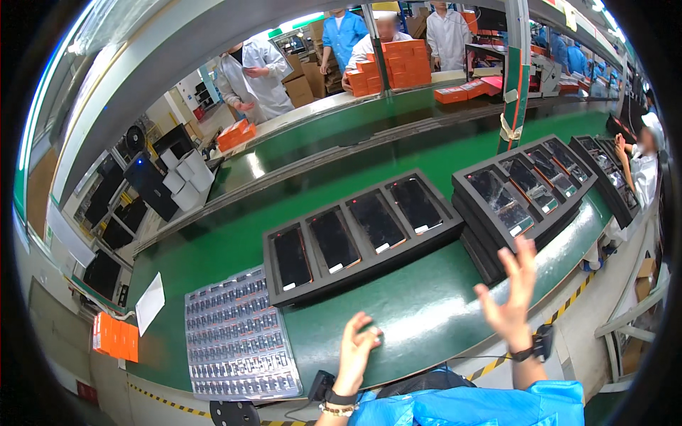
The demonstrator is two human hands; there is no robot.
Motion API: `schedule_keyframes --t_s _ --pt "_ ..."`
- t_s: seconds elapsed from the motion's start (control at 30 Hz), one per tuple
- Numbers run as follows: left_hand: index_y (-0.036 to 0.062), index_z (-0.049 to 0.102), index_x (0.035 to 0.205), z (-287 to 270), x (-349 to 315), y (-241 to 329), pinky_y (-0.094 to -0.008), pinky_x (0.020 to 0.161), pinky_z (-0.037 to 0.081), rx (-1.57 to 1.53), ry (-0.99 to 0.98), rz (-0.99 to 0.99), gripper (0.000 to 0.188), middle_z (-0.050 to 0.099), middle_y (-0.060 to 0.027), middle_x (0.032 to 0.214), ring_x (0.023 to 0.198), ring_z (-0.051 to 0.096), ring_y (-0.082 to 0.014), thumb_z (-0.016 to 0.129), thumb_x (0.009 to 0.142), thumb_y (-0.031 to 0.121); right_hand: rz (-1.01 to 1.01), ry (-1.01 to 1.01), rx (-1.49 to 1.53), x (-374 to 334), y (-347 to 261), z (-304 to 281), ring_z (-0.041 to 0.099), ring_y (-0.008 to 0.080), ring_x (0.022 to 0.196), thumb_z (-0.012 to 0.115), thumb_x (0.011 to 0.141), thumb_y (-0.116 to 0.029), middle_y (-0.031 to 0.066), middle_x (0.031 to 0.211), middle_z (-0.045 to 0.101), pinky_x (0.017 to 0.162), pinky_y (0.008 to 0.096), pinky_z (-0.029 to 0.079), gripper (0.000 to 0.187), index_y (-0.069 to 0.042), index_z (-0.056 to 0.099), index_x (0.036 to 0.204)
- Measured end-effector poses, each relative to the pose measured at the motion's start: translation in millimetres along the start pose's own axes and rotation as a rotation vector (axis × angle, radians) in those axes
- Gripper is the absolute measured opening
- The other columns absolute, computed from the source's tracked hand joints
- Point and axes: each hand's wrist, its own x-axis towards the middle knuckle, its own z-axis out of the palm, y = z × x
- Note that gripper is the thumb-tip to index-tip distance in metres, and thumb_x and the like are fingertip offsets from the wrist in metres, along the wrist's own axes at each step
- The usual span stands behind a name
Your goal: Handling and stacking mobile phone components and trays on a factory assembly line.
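Observation:
My left hand (356,349) is over the near edge of the green bench, its fingers curled together; I cannot make out whether anything is in them. To its left lies a clear plastic tray (241,337) with many rows of small dark parts. Spread wide and empty, my right hand (513,292) is raised in front of a stack of black foam trays (490,250) at the right. Several smartphones in clear film lie in the top one. Between the stack and the plastic tray, another black foam tray (362,273) holds a row of dark-screened smartphones (334,240).
A white sheet (150,304) and orange boxes (115,337) are at the bench's left end. A metal post (516,92) rises behind the right trays. Beyond the bench, people in coats stand near stacked orange boxes (406,64). Another person (645,160) works at the far right.

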Motion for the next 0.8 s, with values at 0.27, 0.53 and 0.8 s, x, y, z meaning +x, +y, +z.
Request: schedule_keyframes --t_s 0.27,0.53,0.8 --pt "0.0039 0.049 0.140 50 -1 10 -0.0304 0.091 0.054 0.042 -0.209 0.004 0.041 0.058 -0.0122 0.135 0.109 0.067 -0.0189 0.061 0.102 0.014 0.038 -0.152 -0.185 31 110 -56 0.052 0.0315 0.133 0.080 0.075 -0.010 0.0052 0.123 0.066 0.121 0.0639 0.017 0.043 -0.014 0.072 0.117" --pt "0.0037 0.049 0.141 85 14 38 -0.0342 0.094 0.054 0.025 -0.382 0.133 0.042 0.058 -0.0116 0.135 0.111 0.064 -0.0200 0.059 0.104 0.022 -0.160 -0.400 -0.057 64 106 -70 0.062 0.0278 0.109 0.077 0.076 -0.008 0.0067 0.107 0.064 0.121 0.0563 0.025 0.033 -0.010 0.068 0.108" --pt "0.0031 0.044 0.145 74 -6 78 -0.0434 0.105 0.049 -0.621 -0.496 -0.224 0.051 0.054 -0.0126 0.143 0.125 0.058 -0.0248 0.057 0.105 0.032 -0.526 -0.554 0.222 4 -49 -43 0.066 0.0185 0.100 0.078 0.080 -0.026 0.0015 0.097 0.067 0.109 0.0493 0.044 0.041 -0.015 0.069 0.119"
